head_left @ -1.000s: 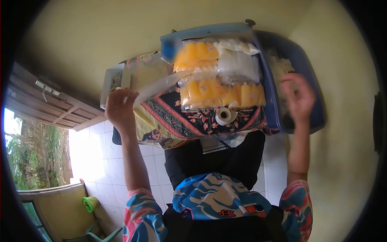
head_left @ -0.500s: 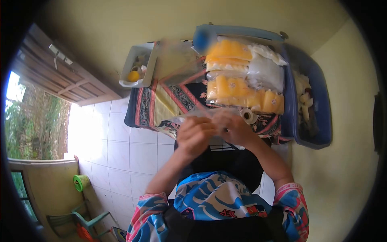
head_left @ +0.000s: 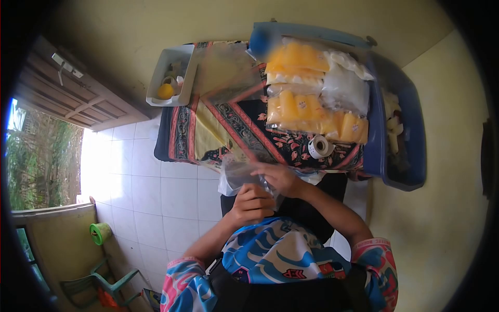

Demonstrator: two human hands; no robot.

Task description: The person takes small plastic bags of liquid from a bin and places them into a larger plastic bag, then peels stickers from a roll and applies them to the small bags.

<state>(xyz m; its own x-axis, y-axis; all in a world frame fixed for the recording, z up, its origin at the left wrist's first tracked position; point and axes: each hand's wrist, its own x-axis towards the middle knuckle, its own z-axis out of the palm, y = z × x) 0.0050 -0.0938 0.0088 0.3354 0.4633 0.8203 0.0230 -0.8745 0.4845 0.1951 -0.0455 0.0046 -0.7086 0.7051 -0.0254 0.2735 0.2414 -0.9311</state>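
Clear plastic bag (head_left: pixel 235 174): light, limp, probably slippery film, best taken at its mouth edge; left hand (head_left: pixel 252 205) closed around it, right hand (head_left: pixel 280 178) pinching its rim.

Single head-worn view. The camera sits above the person's shirt (head_left: pixel 275 255) and faces forward and steeply down through a wide fisheye lens. Reference landmark: the patterned cloth (head_left: pixel 234 125), upper centre, at close range. Below the cloth, nearest the lens, the left hand (head_left: pixel 253 204) and right hand (head_left: pixel 280 177) grip a clear bag (head_left: pixel 236 174). Tiled floor (head_left: pixel 130 182) lies left of the cloth and a blue tub (head_left: pixel 410 130) lies right of it.
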